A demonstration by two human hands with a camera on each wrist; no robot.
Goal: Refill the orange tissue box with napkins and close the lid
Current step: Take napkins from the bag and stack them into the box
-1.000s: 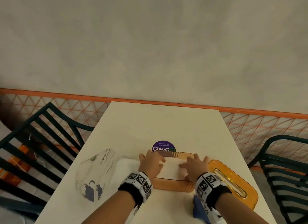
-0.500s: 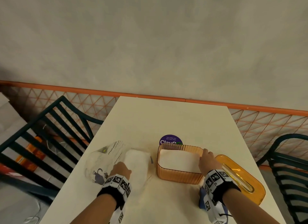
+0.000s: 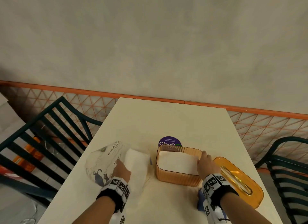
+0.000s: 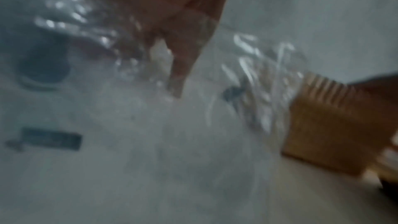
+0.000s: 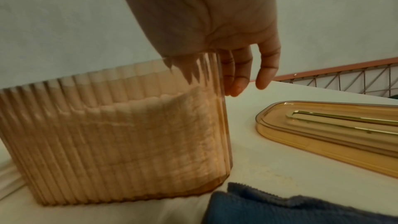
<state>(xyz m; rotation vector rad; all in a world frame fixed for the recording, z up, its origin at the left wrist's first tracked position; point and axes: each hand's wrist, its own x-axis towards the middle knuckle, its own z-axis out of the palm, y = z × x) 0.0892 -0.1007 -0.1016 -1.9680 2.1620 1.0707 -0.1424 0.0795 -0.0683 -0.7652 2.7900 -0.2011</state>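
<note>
The orange ribbed tissue box (image 3: pixel 177 178) stands open on the table, with white napkins (image 3: pixel 176 162) lying flat inside. My right hand (image 3: pixel 205 163) rests over its right rim. In the right wrist view its fingers (image 5: pixel 243 81) hang fairly straight outside the box (image 5: pixel 107 134). The orange lid (image 3: pixel 236 178) with its slot lies on the table to the right, also seen in the right wrist view (image 5: pixel 333 125). My left hand (image 3: pixel 121 169) is on the napkin stack (image 3: pixel 136 162) in its clear wrapper (image 3: pixel 105 157). In the blurred left wrist view a finger (image 4: pixel 178 74) points down onto it.
A purple round sticker (image 3: pixel 169 141) sits on the table (image 3: pixel 166 120) behind the box. A blue cloth (image 3: pixel 200 203) lies by my right wrist. Dark slatted chairs stand left (image 3: pixel 41 140) and right (image 3: pixel 286 165). A wall runs along the far table edge.
Both hands were pressing the napkins in the box. My left hand has since moved left to the wrapped stack, and my right hand has shifted to the box's right rim.
</note>
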